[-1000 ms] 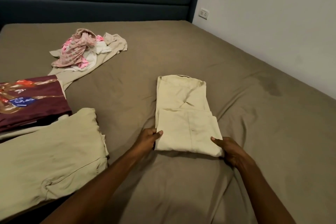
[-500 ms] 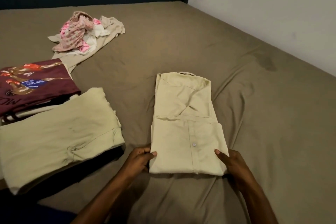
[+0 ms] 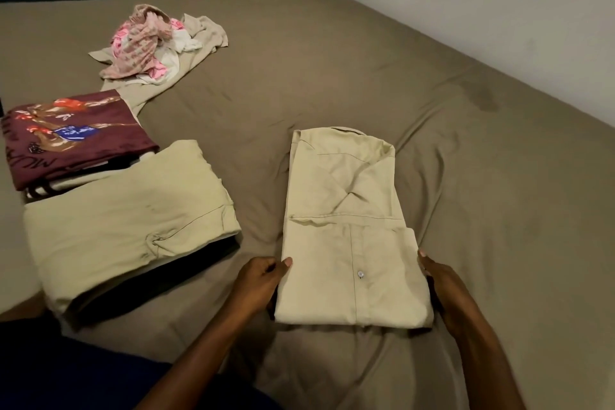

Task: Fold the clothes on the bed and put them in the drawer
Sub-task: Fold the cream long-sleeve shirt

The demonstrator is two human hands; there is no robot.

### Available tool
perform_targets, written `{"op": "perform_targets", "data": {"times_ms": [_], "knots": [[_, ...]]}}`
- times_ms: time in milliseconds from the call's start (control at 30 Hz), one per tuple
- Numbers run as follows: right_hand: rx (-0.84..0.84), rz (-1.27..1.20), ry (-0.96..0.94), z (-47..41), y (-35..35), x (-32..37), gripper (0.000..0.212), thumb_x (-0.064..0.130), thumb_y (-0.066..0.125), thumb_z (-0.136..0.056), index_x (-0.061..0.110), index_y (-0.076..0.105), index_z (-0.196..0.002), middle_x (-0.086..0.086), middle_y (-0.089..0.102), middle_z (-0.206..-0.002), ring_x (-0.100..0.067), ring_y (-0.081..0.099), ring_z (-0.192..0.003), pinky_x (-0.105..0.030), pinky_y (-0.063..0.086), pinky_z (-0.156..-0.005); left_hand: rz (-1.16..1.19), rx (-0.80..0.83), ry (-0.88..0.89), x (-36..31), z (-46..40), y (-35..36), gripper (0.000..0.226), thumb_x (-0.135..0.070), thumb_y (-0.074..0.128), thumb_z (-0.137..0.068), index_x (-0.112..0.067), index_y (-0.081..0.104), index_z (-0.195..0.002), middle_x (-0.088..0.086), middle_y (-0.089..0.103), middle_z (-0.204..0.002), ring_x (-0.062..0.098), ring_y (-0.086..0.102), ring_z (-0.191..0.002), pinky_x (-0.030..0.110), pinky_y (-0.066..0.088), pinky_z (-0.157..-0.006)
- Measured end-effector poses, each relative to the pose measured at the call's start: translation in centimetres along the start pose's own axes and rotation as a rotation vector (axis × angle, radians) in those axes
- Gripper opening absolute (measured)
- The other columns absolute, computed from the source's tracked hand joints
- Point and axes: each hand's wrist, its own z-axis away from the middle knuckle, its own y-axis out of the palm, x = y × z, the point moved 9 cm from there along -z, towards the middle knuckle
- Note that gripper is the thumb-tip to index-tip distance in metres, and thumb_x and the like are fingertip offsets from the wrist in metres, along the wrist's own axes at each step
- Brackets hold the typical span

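Both your hands held the shirt (image 3: pixel 346 236) by its near end: your left hand (image 3: pixel 263 280) pinched the left edge, thumb on top, and your right hand (image 3: pixel 439 280) gripped the right edge with its fingers tucked beneath. That shirt lay folded into a narrow rectangle at about 6 o'clock on the bed (image 3: pixel 466 160), collar end away from you. By the look of it, its folding was nearly finished, with perhaps one more fold or a lift to come. At 9 o'clock sat the trousers (image 3: pixel 129 226), folded, and just beyond them a maroon stack (image 3: pixel 73 140), also folded. At 11 o'clock the pile (image 3: pixel 156 43) of pink and pale clothes remained crumpled, so that was yet to fold. No drawer showed, and I judge nothing visible had been put away yet.
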Motion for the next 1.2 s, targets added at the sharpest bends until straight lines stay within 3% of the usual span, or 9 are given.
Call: {"op": "perform_targets", "data": {"times_ms": [200, 267, 367, 467, 667, 800, 933, 1100, 1200], "knots": [[-0.056, 0.047, -0.346, -1.9, 1.2, 2.7, 0.031, 0.023, 0.048, -0.110, 0.009, 0.074, -0.103, -0.007, 0.079, -0.098, -0.027, 0.072, -0.094, -0.038, 0.053, -0.080, -0.099, -0.176, 0.122, -1.8, -1.1, -0.5, 0.018, -0.033, 0.070, -0.096, -0.020, 0.075, -0.085, -0.007, 0.077, -0.083, 0.013, 0.072, -0.082, 0.039, 0.055, -0.080], [-0.062, 0.085, -0.400, -2.2, 1.6, 3.1, 0.031, 0.028, 0.050, -0.109, 0.010, 0.073, -0.097, -0.009, 0.078, -0.094, -0.022, 0.071, -0.086, -0.038, 0.052, -0.078, -0.147, -0.180, 0.122, -2.2, -1.1, -0.6, 0.019, -0.029, 0.067, -0.098, -0.019, 0.073, -0.083, -0.006, 0.075, -0.081, 0.014, 0.071, -0.079, 0.038, 0.056, -0.072], [-0.285, 0.413, -0.479, -2.0, 0.4, 3.4, 0.031, 0.040, 0.054, -0.101, 0.014, 0.067, -0.089, 0.001, 0.068, -0.077, -0.020, 0.061, -0.072, -0.033, 0.042, -0.064, -0.221, -0.219, 0.089, -1.9, -0.5, -1.8, 0.028, -0.034, 0.064, -0.099, -0.020, 0.069, -0.074, -0.007, 0.068, -0.064, 0.014, 0.065, -0.059, 0.038, 0.057, -0.052], [-0.520, 0.716, -0.486, -1.2, -0.7, 4.4, 0.021, 0.038, 0.063, -0.099, 0.019, 0.066, -0.105, 0.003, 0.067, -0.090, -0.024, 0.063, -0.081, -0.034, 0.044, -0.069, -0.404, -0.349, 0.151, -2.9, 0.5, -3.2, 0.014, -0.036, 0.068, -0.095, -0.025, 0.068, -0.086, -0.011, 0.071, -0.075, 0.013, 0.067, -0.067, 0.036, 0.056, -0.064], [-0.464, 0.516, -0.669, -5.0, 1.7, 7.9, 0.019, 0.038, 0.062, -0.100, 0.021, 0.067, -0.108, 0.003, 0.071, -0.098, -0.016, 0.067, -0.086, -0.037, 0.055, -0.074, -0.707, -0.655, 0.643, -9.4, 2.1, -1.5, 0.013, -0.016, 0.059, -0.092, -0.016, 0.066, -0.103, 0.001, 0.065, -0.094, 0.021, 0.061, -0.077, 0.033, 0.047, -0.061], [-0.432, 0.352, -0.582, -10.7, 2.6, 11.4, 0.042, 0.060, 0.064, -0.091, 0.022, 0.067, -0.108, 0.006, 0.073, -0.092, -0.015, 0.069, -0.087, -0.035, 0.054, -0.077, -0.617, -0.547, 0.717, -11.9, -0.4, 2.0, 0.012, -0.022, 0.056, -0.092, -0.021, 0.067, -0.097, -0.003, 0.065, -0.090, 0.020, 0.063, -0.079, 0.038, 0.051, -0.062], [-0.349, 0.290, -0.541, -16.0, 3.7, 16.5, 0.042, 0.056, 0.071, -0.089, 0.017, 0.071, -0.105, 0.004, 0.072, -0.094, -0.015, 0.067, -0.088, -0.031, 0.049, -0.076, -0.645, -0.489, 0.656, -14.2, -4.8, 6.5, 0.017, -0.038, 0.059, -0.092, -0.026, 0.065, -0.081, -0.008, 0.063, -0.074, 0.017, 0.061, -0.070, 0.034, 0.046, -0.055], [-0.252, 0.489, -0.537, -21.9, 5.4, 18.6, 0.025, 0.048, 0.075, -0.074, 0.025, 0.079, -0.084, 0.008, 0.073, -0.071, -0.012, 0.069, -0.071, -0.034, 0.054, -0.068, -0.924, -0.462, 0.512, -14.5, -10.2, 9.9, 0.039, -0.050, 0.080, -0.080, -0.020, 0.059, -0.067, -0.001, 0.058, -0.063, 0.020, 0.059, -0.059, 0.032, 0.042, -0.050], [-0.254, 0.241, -0.492, -23.5, 5.2, 15.9, 0.021, 0.035, 0.078, -0.076, 0.016, 0.073, -0.070, 0.006, 0.066, -0.061, -0.013, 0.056, -0.059, -0.035, 0.046, -0.065, -0.922, -0.409, 0.429, -13.9, -12.2, 9.9, 0.031, -0.046, 0.073, -0.088, -0.017, 0.062, -0.082, 0.002, 0.065, -0.079, 0.023, 0.064, -0.076, 0.035, 0.045, -0.061]]}}
